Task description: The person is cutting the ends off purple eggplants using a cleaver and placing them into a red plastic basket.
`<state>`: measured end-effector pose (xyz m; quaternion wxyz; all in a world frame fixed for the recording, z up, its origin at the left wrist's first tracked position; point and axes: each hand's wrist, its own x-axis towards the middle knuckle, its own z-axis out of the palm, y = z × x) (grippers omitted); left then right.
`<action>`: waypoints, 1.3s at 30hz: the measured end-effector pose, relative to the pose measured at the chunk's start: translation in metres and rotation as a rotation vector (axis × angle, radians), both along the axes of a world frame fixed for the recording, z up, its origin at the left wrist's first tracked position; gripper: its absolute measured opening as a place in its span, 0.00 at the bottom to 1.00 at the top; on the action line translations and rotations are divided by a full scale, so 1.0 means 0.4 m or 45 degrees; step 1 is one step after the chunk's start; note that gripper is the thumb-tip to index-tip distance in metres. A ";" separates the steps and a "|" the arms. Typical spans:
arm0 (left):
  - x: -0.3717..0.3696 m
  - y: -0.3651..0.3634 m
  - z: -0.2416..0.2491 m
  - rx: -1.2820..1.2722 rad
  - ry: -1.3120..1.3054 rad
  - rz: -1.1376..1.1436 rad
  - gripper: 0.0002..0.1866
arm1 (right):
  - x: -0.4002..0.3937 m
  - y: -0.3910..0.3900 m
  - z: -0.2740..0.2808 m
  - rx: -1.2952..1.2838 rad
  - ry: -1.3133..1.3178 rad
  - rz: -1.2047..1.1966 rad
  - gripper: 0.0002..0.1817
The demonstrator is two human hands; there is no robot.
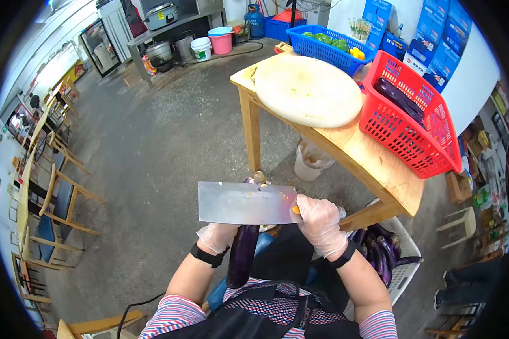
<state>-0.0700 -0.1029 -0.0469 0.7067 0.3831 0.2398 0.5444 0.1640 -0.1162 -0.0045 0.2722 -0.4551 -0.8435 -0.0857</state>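
Observation:
My right hand (pixel 322 227), in a clear plastic glove, is closed round the handle of a cleaver (pixel 243 204). The wide blade lies level across the front of me, with small bits stuck near its top edge. Behind it a long purple eggplant (pixel 242 261) runs upright, its stem end peeking over the blade and its round end near my apron. My left hand (pixel 216 235), gloved too, grips the eggplant at its middle; the blade covers its fingers.
A wooden table (pixel 398 183) ahead carries a round cutting board (pixel 305 90), a red basket (pixel 413 121) with eggplants and a blue basket (pixel 331 48) of peppers. Under it stands a lined bin (pixel 311 164). A white crate (pixel 404 248) of eggplants sits by my right leg.

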 end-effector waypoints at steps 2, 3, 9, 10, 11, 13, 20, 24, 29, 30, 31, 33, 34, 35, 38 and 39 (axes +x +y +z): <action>0.008 -0.003 0.027 0.148 0.460 0.122 0.25 | 0.002 0.006 0.016 -0.031 0.017 0.000 0.10; 0.012 -0.005 0.028 0.151 0.456 0.126 0.25 | 0.003 0.007 0.021 -0.064 0.039 -0.003 0.09; 0.044 -0.008 0.079 0.502 1.035 0.160 0.24 | 0.009 0.001 -0.011 -0.172 0.059 -0.129 0.08; 0.058 -0.020 0.101 0.156 0.835 0.171 0.25 | 0.007 -0.001 -0.008 -0.273 0.088 -0.149 0.07; 0.067 -0.026 0.114 -0.186 0.632 0.181 0.26 | 0.010 0.001 -0.008 -0.273 0.098 -0.161 0.07; 0.067 -0.011 0.108 -0.153 0.634 0.119 0.27 | 0.014 0.011 -0.006 -0.352 0.109 -0.152 0.06; 0.031 0.015 0.161 -0.015 1.116 0.106 0.27 | 0.016 0.057 0.039 -0.528 0.104 -0.120 0.08; -0.014 0.040 0.127 0.123 1.723 0.200 0.23 | -0.025 0.069 0.043 -0.847 0.448 -0.078 0.12; -0.042 0.032 0.110 0.349 2.075 0.342 0.23 | -0.058 0.055 0.013 -0.818 0.451 -0.094 0.13; -0.051 0.027 0.120 0.303 1.730 0.232 0.23 | -0.054 0.055 0.008 -0.809 0.447 -0.061 0.12; -0.054 0.020 0.131 0.252 1.383 0.124 0.23 | -0.053 0.052 0.003 -0.802 0.442 -0.030 0.11; -0.048 -0.013 0.188 0.104 1.166 0.014 0.23 | -0.053 0.039 0.001 -0.802 0.439 -0.015 0.10; -0.040 -0.027 0.228 -0.018 1.010 -0.076 0.22 | -0.053 0.035 0.003 -0.795 0.433 0.003 0.09; -0.037 -0.034 0.245 -0.138 0.853 -0.165 0.21 | -0.054 0.034 0.001 -0.796 0.432 0.002 0.09; -0.078 -0.038 0.205 -0.411 0.605 -0.250 0.18 | -0.060 0.040 -0.019 -0.751 0.486 0.069 0.09; -0.086 -0.041 0.191 -0.414 0.605 -0.249 0.18 | -0.062 0.046 -0.025 -0.804 0.555 0.096 0.09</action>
